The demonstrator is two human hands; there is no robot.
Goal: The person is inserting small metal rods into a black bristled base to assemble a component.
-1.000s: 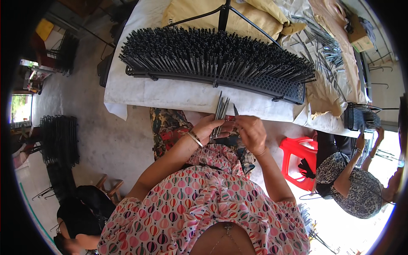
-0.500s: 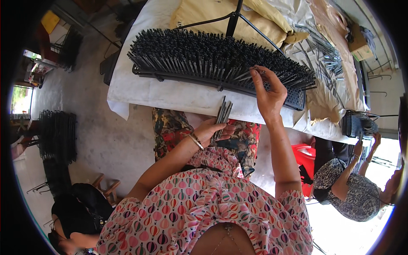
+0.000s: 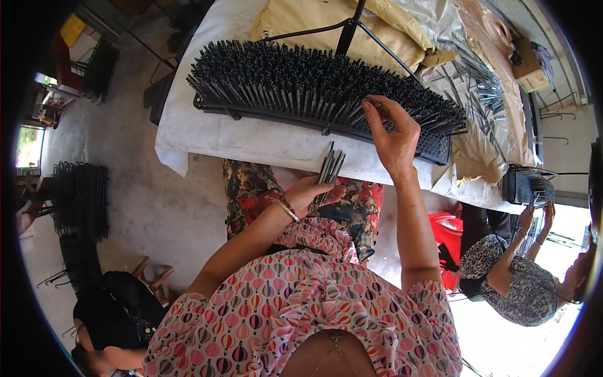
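In front of me on the table is a long black rack (image 3: 433, 147) with a perforated tray. Dense rows of thin dark rods (image 3: 276, 75) stand in it, and the perforations at its near right end show bare. My left hand (image 3: 309, 193), below the table edge, is closed around a small bundle of thin metal rods (image 3: 330, 168) pointing up. At the rack's near side, my right hand (image 3: 397, 135) reaches in with thumb and fingertips pinched on what looks like a thin rod among the standing ones; its lower end is hard to make out.
Behind the rack lie tan sacks (image 3: 342, 31) and a black stand pole (image 3: 345, 38). Loose metal rods (image 3: 483, 88) lie at the right. A person (image 3: 515, 276) works at a smaller rack on the right, near a red bag (image 3: 445, 239). Another person (image 3: 119, 308) sits lower left.
My right hand has moved slightly left, its fingertips now further along the row of rods. My left hand still holds its bundle in nearly the same place.
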